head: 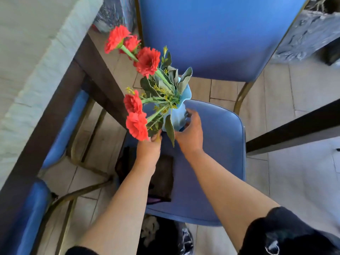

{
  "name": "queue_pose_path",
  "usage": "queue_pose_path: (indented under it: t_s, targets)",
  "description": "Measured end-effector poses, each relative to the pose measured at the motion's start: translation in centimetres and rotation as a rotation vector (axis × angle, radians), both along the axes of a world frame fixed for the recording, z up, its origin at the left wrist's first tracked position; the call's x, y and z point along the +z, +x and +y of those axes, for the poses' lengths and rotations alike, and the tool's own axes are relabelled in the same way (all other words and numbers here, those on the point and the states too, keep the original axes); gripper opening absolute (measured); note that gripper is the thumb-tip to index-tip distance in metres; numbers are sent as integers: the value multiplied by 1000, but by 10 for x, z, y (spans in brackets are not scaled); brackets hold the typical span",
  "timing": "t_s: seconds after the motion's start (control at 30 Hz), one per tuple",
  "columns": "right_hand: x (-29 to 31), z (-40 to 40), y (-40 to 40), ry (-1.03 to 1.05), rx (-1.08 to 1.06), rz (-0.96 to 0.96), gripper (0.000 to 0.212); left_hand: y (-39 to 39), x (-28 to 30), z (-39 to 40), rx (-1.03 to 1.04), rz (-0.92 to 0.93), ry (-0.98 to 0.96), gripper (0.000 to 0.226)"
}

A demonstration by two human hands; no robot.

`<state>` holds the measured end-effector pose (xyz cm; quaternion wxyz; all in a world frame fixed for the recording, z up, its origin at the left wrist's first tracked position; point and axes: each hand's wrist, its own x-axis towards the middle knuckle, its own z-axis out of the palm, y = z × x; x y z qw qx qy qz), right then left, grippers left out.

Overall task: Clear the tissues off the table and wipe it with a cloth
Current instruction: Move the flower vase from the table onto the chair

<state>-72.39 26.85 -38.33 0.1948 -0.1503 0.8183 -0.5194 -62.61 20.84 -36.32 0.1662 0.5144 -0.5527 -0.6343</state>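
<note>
Both hands, left hand (pixel 149 144) and right hand (pixel 190 132), grip the blue vase (pixel 176 115) of red flowers (pixel 148 61) over the chair seat (pixel 220 144), probably to free the table (pixel 27 52) for wiping.

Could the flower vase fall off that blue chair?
Maybe. Both hands, left hand and right hand, are around the light blue vase over the blue chair seat. The red flowers all lean toward the left, so the vase could tip that way once let go. The seat looks padded, so it may wobble there. A dark cloth lies close on the seat, and grabbing it later could bump the vase.
</note>
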Motion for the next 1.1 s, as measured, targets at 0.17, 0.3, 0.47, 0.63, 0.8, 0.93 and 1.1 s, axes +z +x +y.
queue_pose_path:
  t_s: [0.17, 0.3, 0.47, 0.63, 0.8, 0.93, 1.1]
  targets:
    - [10, 5, 4, 53, 98, -26, 83, 14, 10, 4, -63, -14, 3, 36]
    - [42, 16, 22, 68, 97, -88, 90, 38, 31, 14, -142, -13, 14, 48]
    - [104, 43, 73, 130, -29, -87, 70, 78, 77, 27, -114, 5, 43, 36]
    - [175, 79, 156, 116, -118, -127, 59, 141, 148, 40, -186, 61, 34, 36]
    - [238, 96, 255, 51, -114, -70, 45, 222, 221, 52, -230, 139, -34, 35]
    - [285, 94, 320, -22, -115, -42, 36, 287, 267, 51, -209, 154, -81, 35]
    - [328, 88, 381, -86, -42, -7, 34, 358, 315, 50, -163, 171, -118, 30]
